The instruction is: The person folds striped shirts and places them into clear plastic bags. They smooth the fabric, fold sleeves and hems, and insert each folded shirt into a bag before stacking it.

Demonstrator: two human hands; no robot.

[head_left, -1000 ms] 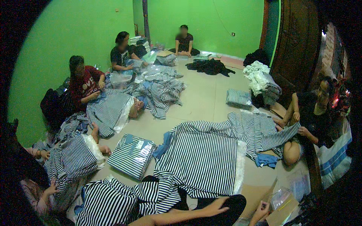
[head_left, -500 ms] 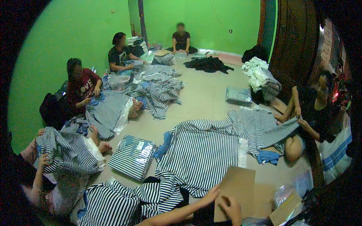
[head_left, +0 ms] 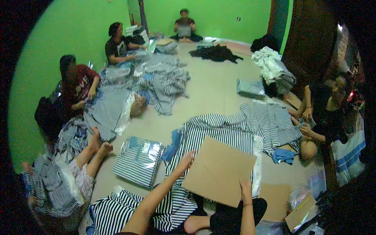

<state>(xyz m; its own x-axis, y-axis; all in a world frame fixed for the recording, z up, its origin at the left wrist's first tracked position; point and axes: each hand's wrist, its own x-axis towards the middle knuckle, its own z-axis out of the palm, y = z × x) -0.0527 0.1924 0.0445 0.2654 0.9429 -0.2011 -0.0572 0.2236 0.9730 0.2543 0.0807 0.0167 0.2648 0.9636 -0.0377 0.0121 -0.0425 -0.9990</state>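
A square sheet of brown cardboard is held up at a tilt between my two hands. My left hand grips its left edge, fingers partly behind it. At its lower right edge my right hand has hold of it, thumb on the near face. Beneath and beyond the sheet, a black-and-white striped garment is spread on the floor, partly hidden by the cardboard. White lacy trim runs down its right side, and a blue cloth piece lies at its left.
Folded striped clothing in a clear plastic bag lies at left. Striped cloth is bunched near my left arm. More cardboard lies at right. Several people sit around with garments, one person at right. A black cloth heap lies far off.
The cardboard has moved left and away from me, from beside the striped garment to over it, and now tilts. My right hand has gone from its face to its lower right edge.
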